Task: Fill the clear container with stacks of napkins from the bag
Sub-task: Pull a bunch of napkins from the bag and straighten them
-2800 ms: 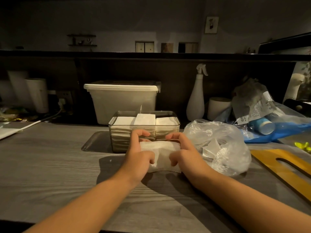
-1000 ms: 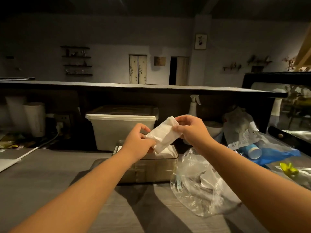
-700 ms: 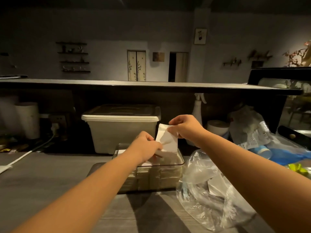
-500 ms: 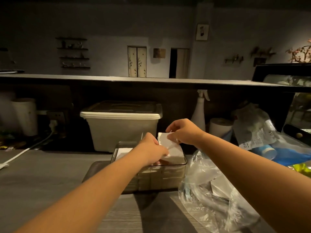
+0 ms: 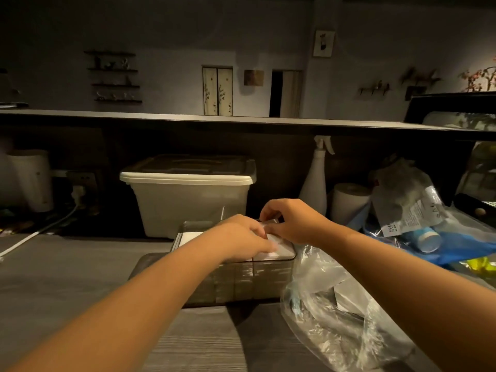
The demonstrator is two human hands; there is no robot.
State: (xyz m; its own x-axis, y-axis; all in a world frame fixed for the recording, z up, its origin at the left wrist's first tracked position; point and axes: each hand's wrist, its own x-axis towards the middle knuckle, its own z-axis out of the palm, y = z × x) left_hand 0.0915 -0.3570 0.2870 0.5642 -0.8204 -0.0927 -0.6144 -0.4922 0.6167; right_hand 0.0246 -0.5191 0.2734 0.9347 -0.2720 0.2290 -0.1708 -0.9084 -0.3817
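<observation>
The clear container [image 5: 241, 284] stands on the grey counter, holding white napkin stacks; one shows at its left end [image 5: 189, 237]. Both hands are over its right end, where a white napkin stack [image 5: 279, 251] lies at rim level. My left hand [image 5: 241, 237] rests on that stack with its fingers stretched across it, the tips blurred. My right hand [image 5: 292, 221] pinches the stack's far edge with curled fingers and thumb. The crumpled clear plastic bag [image 5: 338, 318] lies just right of the container, with some white napkins dimly visible inside.
A lidded white bin [image 5: 188, 200] stands right behind the container. A white spray bottle [image 5: 314, 189] and paper roll [image 5: 349, 202] are at back right, beside a heap of plastic bags and a blue cup [image 5: 426, 240]. White rolls [image 5: 32, 181] and a cable [image 5: 40, 232] sit far left.
The napkin stack, held up between both hands a second ago, has come down onto the container's right end. Both hands lowered with it, and the left hand now lies flatter on top.
</observation>
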